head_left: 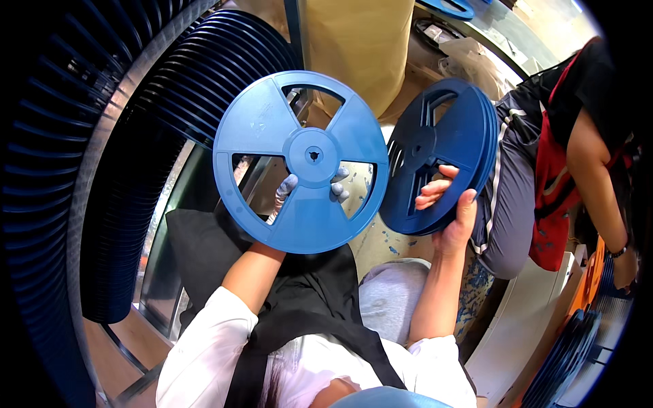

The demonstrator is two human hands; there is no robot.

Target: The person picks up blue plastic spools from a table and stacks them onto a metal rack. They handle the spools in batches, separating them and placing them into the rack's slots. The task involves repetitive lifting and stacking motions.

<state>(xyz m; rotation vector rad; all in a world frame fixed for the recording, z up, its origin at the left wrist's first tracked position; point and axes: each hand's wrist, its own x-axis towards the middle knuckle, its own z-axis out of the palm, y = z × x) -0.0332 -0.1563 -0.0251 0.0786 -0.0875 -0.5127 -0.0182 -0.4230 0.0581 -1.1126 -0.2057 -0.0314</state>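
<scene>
Upright in front of me, a flat blue reel (311, 216) with a round hub and three wide openings faces me. My left hand (282, 194) grips it from behind; fingers with whitish coverings show through two of its openings, and the palm is hidden. To the right, my right hand (454, 221) holds a tilted stack of several blue reels (456, 136). Its fingers pass through an opening and the thumb lies along the outer rim. The single reel's right edge comes very close to the stack; whether they touch I cannot tell.
Long rows of dark blue reels (211, 68) fill a curved metal-edged rack on the left. Behind stands a yellowish cylinder-like form (357, 54). A co-worker (517, 177) is close on the right, near more stacked reels (564, 360). Blue flakes dot the floor.
</scene>
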